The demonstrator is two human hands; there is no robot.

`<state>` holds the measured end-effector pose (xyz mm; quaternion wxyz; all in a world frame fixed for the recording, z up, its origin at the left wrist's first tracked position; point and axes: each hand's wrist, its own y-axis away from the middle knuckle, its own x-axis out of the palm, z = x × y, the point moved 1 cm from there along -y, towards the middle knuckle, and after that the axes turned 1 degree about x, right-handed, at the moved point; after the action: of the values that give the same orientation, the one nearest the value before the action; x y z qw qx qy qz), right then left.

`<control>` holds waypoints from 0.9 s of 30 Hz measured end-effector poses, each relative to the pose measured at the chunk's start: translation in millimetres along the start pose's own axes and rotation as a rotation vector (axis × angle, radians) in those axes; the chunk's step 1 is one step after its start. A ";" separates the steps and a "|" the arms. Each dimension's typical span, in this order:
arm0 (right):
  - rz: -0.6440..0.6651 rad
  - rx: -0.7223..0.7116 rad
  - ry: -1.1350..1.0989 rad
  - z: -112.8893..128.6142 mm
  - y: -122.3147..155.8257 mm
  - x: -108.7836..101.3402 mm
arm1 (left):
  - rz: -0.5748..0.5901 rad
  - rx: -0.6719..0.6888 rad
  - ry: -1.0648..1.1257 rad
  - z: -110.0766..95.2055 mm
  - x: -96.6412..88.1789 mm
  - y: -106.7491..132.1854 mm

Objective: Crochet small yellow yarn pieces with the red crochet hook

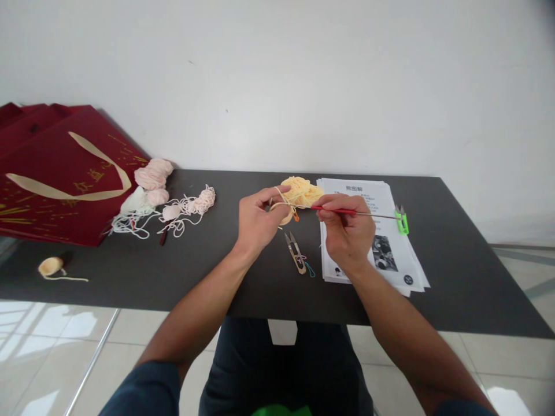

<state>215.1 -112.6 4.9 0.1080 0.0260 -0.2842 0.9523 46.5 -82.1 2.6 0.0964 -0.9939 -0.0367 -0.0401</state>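
One small yellow yarn piece point(285, 217) at three o'clock from the left grip point(255, 216), right in its fingertips. Fluffy yellow yarn ball point(302, 190) just past, at two o'clock, on the dark desk point(208, 242). Black Chinese writing on the white papers point(388, 282) under the right grip point(349, 234); gold writing on the red bag point(52, 150) near nine o'clock. Too small to read, both. Left grip pinched almost closed on the yellow yarn piece. Right grip curled tight around a red-handled tool point(349, 212), metal end toward three o'clock.

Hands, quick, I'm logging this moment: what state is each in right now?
Left hand: closed, holding a small pale-yellow yarn piece.
Right hand: closed, holding a slim red-handled tool.
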 end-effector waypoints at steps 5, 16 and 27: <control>-0.054 0.073 -0.049 3.2 3.1 2.9 | -0.014 0.033 0.043 -2.2 -0.8 1.3; -0.107 0.116 -0.211 -9.0 15.0 20.8 | -0.015 -0.082 0.464 -2.7 5.3 -2.0; -0.057 0.078 -0.036 -7.2 20.2 20.4 | -0.044 -0.109 0.498 -2.7 6.9 -0.8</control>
<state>190.8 -121.2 -9.7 0.1288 0.0552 -0.2477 0.9586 53.0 -81.4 6.0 0.0478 -0.9560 -0.0311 -0.2877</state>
